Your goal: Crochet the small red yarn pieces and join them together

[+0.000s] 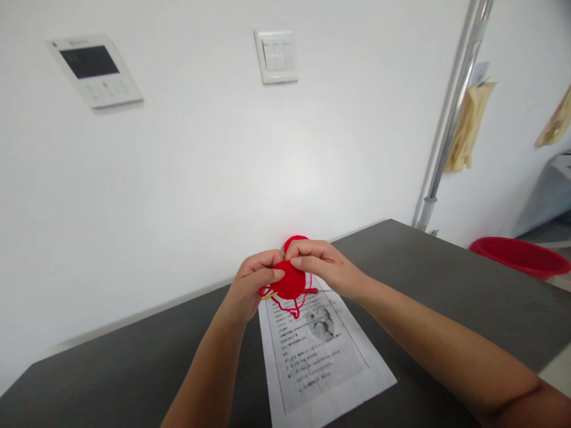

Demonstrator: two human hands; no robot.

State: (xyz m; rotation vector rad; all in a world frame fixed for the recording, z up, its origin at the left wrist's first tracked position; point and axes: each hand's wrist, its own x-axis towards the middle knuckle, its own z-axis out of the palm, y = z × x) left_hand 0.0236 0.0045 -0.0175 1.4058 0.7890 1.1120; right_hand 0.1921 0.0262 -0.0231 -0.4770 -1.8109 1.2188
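Between the fingers (pixel 307 263) — rounded red piece (pixel 292 282), bright, red strands (pixel 296 314) dangling below.

A white wall (pixel 191 148) carries a video intercom panel (pixel 96 70) and a three-rocker light switch (pixel 277 56). A dark grey tabletop (pixel 428 273) stands against it, near a shiny metal pipe (pixel 454 113).

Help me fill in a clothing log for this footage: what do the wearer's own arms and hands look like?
The left hand and right hand are ungloved, with no ring visible. The left forearm and right forearm are bare: no sleeve, watch or bracelet shows.
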